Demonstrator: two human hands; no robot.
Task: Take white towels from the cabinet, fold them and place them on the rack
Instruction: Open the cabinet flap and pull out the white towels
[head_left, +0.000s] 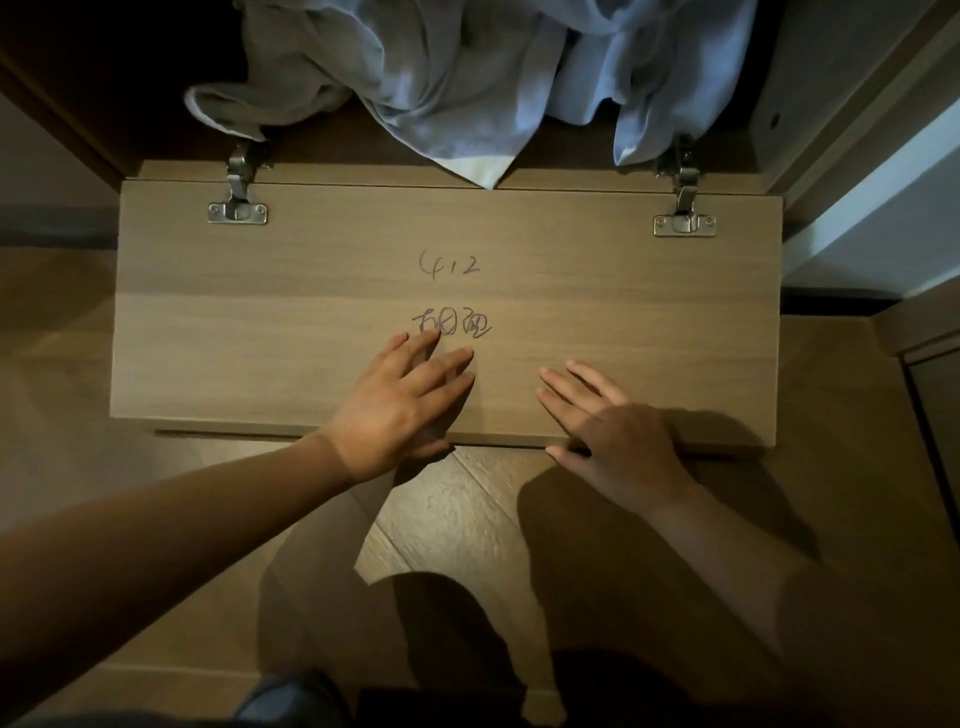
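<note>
Both hands lie flat and spread on the inner face of the cabinet door (447, 291), which hangs open and level, hinged at its far edge. The left hand (400, 400) rests at about 6 o'clock on the door, its fingertips over some handwriting (451, 325); the right hand (613, 426) sits just beside it toward 5 o'clock, thumb hooked at the door's near edge. Neither holds anything.

The towels (447, 73) are heaped in the cabinet (78, 88) opening at 12 o'clock, crumpled and pale. One corner spills over the sill onto the door between the two hinges (238, 195).

The step in hand looks like steadying the door before reaching in. Leaning weight on the near edge could strain the hinges, since they seem to carry the door. Tugging one towel from the tangle may drag its neighbours out onto the floor (467, 519). If the door swings shut, the trailing corner would likely get pinched at the hinge line.
</note>
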